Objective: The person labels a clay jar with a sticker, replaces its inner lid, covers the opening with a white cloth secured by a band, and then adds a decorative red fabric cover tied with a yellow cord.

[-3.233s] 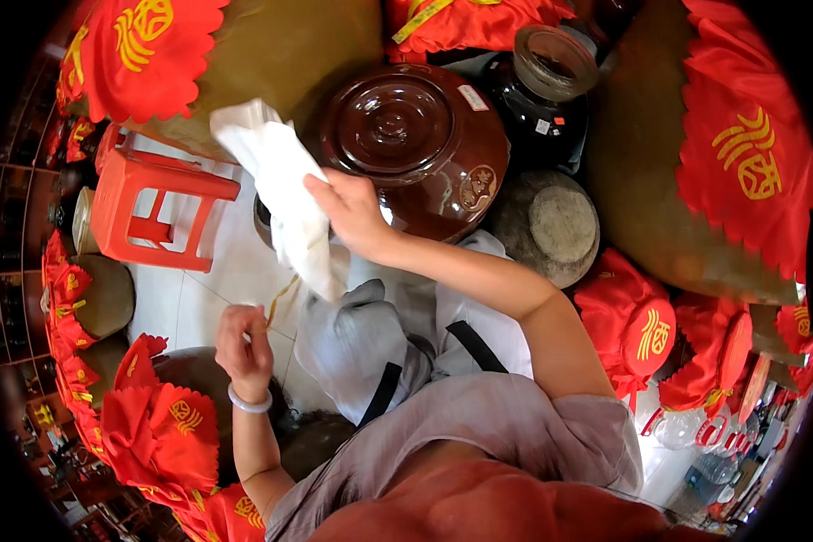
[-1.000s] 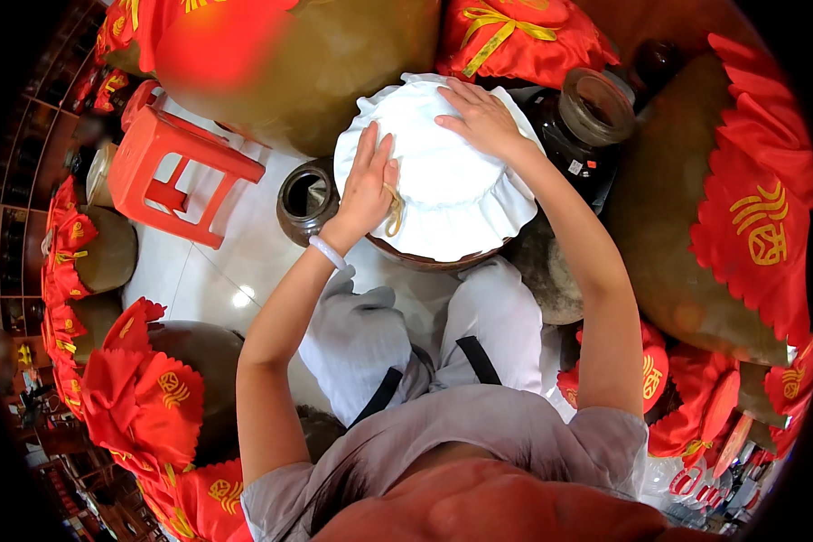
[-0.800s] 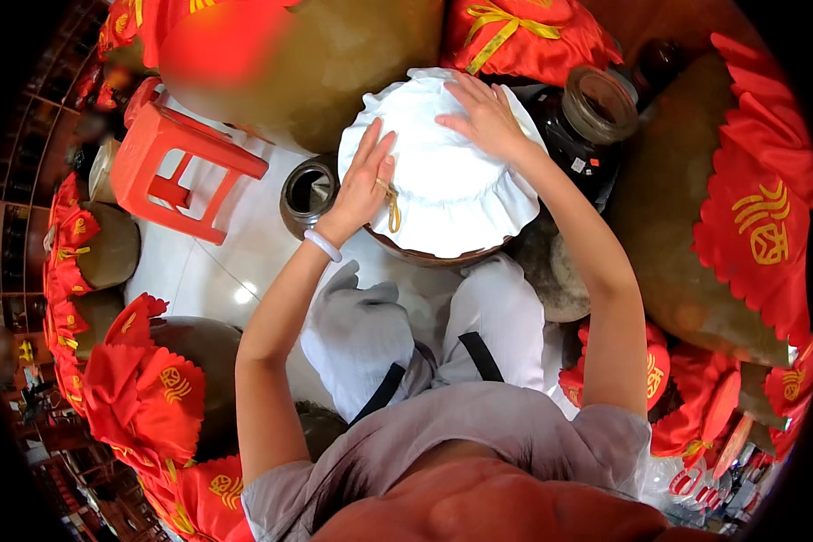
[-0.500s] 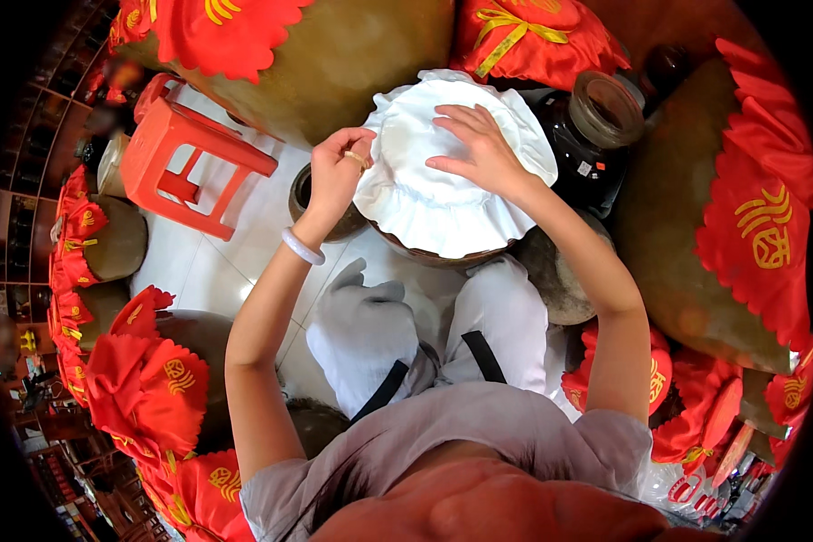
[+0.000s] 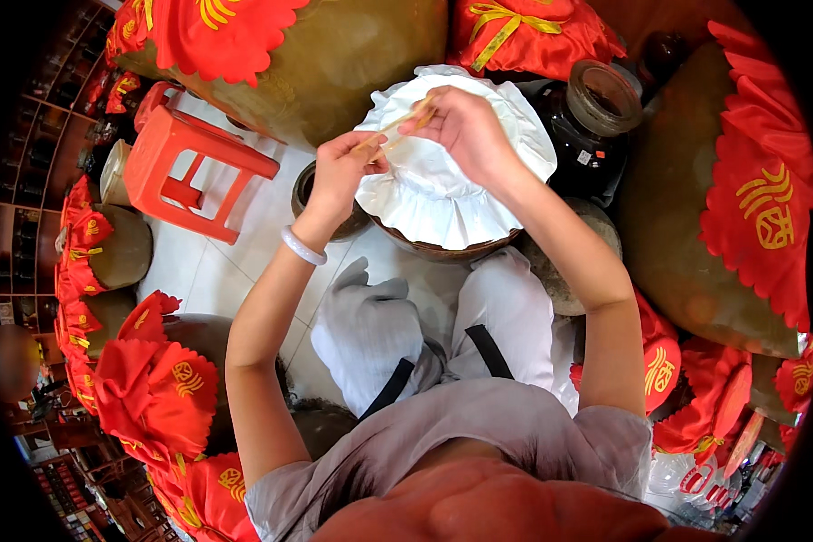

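A round white cloth-like cover [image 5: 461, 210] with a ruffled edge lies over the mouth of a brown jar [image 5: 429, 249] in front of me. Just above the cover, a yellowish rubber band [image 5: 394, 127] is stretched between my two hands. My left hand [image 5: 337, 172], at the cover's left edge, pinches one end of it. With fingers curled, my right hand [image 5: 468, 131] grips the other end over the cover's upper middle. A pale bracelet [image 5: 302, 245] circles my left wrist.
A red plastic stool [image 5: 190, 172] stands at the left beside a small dark pot [image 5: 341, 220]. Large brown jars [image 5: 361, 63] with red cloths surround me. A dark glass jar [image 5: 596, 113] stands right of the cover, above a stone-like round base [image 5: 565, 257].
My right hand has lifted off the cover, moved left and taken hold of the rubber band. The band, earlier at my left fingers, is now stretched between both hands.
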Action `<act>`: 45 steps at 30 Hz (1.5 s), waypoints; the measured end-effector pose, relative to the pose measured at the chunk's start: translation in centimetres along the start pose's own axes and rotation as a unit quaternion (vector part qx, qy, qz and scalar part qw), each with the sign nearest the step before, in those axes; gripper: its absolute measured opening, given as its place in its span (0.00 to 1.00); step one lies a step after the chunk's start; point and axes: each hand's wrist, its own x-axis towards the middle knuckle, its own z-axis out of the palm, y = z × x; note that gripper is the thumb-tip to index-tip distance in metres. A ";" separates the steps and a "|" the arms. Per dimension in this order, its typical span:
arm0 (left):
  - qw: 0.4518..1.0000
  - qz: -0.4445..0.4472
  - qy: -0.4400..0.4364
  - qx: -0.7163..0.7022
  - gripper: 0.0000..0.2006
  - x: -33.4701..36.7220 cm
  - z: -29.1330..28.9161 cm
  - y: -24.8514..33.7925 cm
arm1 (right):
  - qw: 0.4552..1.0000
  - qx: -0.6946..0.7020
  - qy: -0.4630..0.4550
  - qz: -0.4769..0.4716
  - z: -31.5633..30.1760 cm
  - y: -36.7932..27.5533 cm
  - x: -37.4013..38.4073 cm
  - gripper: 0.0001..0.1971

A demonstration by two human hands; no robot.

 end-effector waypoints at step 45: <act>0.985 -0.106 -0.029 0.136 0.12 13.2 -0.8 -4.5 | 0.781 -0.552 -0.009 0.291 -15.9 -3.6 6.6 0.35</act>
